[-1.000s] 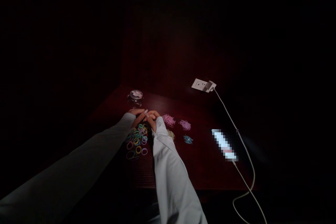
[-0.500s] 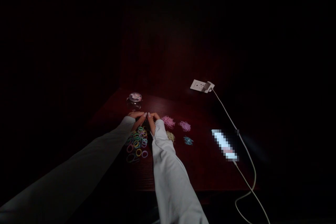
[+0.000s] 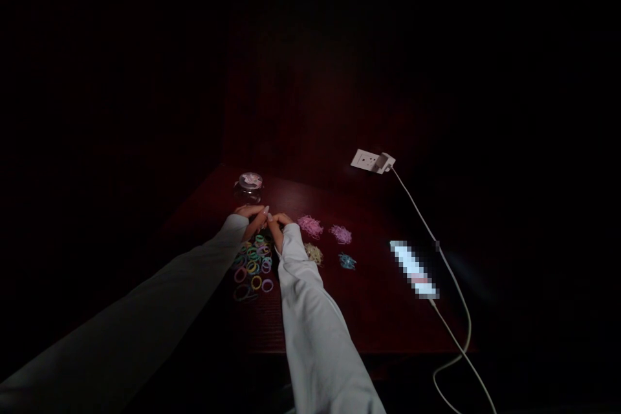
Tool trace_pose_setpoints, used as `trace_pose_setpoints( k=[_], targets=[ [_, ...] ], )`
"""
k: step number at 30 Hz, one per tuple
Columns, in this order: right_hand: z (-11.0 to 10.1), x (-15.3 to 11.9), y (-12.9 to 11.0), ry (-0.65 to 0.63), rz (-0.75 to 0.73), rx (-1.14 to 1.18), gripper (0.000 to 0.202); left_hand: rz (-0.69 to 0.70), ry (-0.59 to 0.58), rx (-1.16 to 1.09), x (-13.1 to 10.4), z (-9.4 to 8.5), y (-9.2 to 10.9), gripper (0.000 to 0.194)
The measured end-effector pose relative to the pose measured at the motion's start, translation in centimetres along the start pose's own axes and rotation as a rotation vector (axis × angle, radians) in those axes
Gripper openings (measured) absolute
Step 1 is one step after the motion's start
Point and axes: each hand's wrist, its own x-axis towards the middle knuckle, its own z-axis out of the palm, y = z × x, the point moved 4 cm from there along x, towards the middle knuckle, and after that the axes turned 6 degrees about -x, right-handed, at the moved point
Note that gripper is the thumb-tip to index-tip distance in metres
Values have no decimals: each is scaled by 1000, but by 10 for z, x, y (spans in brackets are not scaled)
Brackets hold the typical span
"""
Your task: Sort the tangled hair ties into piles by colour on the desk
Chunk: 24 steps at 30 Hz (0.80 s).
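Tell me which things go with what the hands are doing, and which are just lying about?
Probably part of the job:
left hand and right hand, fingertips close together
colourful rings
pink heap, purple heap, cream heap and blue heap of little bits

Probably just there:
lidded jar, untouched, though it might belong
wall socket, plug and white cable
bright blurred-out device

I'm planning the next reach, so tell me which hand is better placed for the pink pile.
Probably the right hand: it is close beside the pink pile; the left hand is farther off, past the right one.
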Motion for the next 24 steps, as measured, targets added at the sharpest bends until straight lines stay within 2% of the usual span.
trace_pose_setpoints(
  k=[8, 11, 13, 16, 19, 24],
  targets=[
    [-8, 2, -3, 71, -110, -94, 37, 33, -2, 66, 7, -5, -20, 41],
    [-5, 3, 3, 97, -159, -159, 39, 20, 8, 158, 13, -12, -31, 41],
    [-2, 4, 8, 116, -180, -230, 39, 58, -51, 292, 14, -13, -34, 42],
    [0, 4, 14, 143, -212, -331, 37, 152, -120, 495, 12, -12, -33, 44],
    [-1, 4, 15, 157, -224, -394, 35, 198, -85, 573, 9, -13, -27, 47],
    [-11, 5, 13, 234, -205, -398, 37, 157, -15, 593, 8, -23, -13, 45]
  ],
)
